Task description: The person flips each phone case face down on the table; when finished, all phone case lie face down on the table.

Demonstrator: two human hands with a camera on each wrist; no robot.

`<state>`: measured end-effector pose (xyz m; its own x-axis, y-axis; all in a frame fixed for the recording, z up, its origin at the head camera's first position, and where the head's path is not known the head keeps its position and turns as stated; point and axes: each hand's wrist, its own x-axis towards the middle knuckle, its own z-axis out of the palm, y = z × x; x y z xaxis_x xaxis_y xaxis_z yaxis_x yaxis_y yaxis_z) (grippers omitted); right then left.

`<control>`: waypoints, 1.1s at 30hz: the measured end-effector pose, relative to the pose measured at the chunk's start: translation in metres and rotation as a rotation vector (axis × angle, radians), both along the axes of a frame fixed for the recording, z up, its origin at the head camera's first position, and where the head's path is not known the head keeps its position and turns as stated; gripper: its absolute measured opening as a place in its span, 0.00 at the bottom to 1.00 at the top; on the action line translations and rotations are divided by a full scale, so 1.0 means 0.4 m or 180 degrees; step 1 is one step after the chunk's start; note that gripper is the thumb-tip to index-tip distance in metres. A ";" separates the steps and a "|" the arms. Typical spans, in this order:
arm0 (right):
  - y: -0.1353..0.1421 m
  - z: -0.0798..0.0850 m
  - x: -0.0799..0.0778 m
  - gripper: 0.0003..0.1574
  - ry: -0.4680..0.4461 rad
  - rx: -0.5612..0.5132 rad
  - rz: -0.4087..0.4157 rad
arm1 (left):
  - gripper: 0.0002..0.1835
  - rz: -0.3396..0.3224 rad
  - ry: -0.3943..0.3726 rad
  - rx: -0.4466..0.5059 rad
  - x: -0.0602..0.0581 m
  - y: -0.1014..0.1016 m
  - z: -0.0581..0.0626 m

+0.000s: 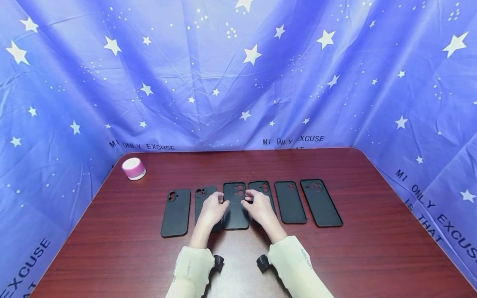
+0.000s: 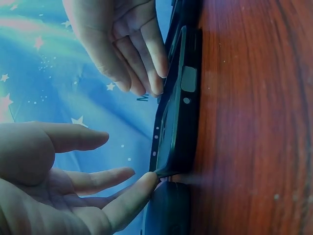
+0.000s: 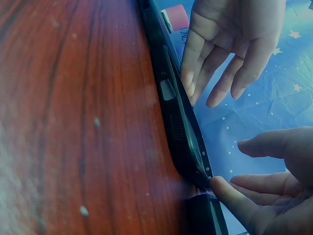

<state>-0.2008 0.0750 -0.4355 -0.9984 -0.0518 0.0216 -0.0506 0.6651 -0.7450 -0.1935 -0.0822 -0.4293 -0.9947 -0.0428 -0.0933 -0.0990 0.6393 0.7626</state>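
Note:
A black phone case (image 1: 235,215) lies open side up on the table, its camera cutouts towards the far end. My left hand (image 1: 213,209) is at its left side, over the neighbouring black phone case (image 1: 201,200). At the opposite side is my right hand (image 1: 260,207), partly covering another phone case (image 1: 265,186). In the left wrist view, a fingertip of the left hand (image 2: 73,191) touches the middle case's edge. The right wrist view shows a fingertip of the right hand (image 3: 264,196) at its other edge. Neither hand grips the case.
More black phone cases stand in the row: one at the left end (image 1: 176,213) and two at the right (image 1: 290,203). A pink and white round container (image 1: 133,169) sits at the back left of the reddish wooden table (image 1: 112,256). A starry blue curtain (image 1: 208,62) hangs behind.

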 end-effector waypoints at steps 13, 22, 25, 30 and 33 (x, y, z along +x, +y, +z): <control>0.010 -0.007 -0.004 0.25 0.0064 -0.0057 0.0004 | 0.20 -0.0007 -0.0003 -0.0029 0.000 0.005 0.000; 0.007 -0.012 -0.008 0.25 0.0005 0.0001 0.0007 | 0.22 0.0018 0.0061 0.0145 0.001 0.003 -0.001; 0.006 -0.011 -0.007 0.25 -0.0009 -0.0003 0.0003 | 0.24 0.0037 0.0020 0.0306 -0.004 0.000 -0.009; 0.005 -0.010 -0.008 0.26 -0.0031 -0.0033 0.0004 | 0.26 0.0152 -0.0093 0.0625 -0.014 -0.005 -0.025; 0.005 -0.009 -0.007 0.25 -0.0055 -0.0050 0.0007 | 0.27 0.0181 -0.0123 0.0803 -0.016 -0.008 -0.032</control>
<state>-0.2038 0.0771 -0.4389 -0.9985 -0.0538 0.0052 -0.0391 0.6532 -0.7561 -0.1998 -0.0853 -0.4422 -0.9869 -0.0690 -0.1459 -0.1614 0.4220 0.8921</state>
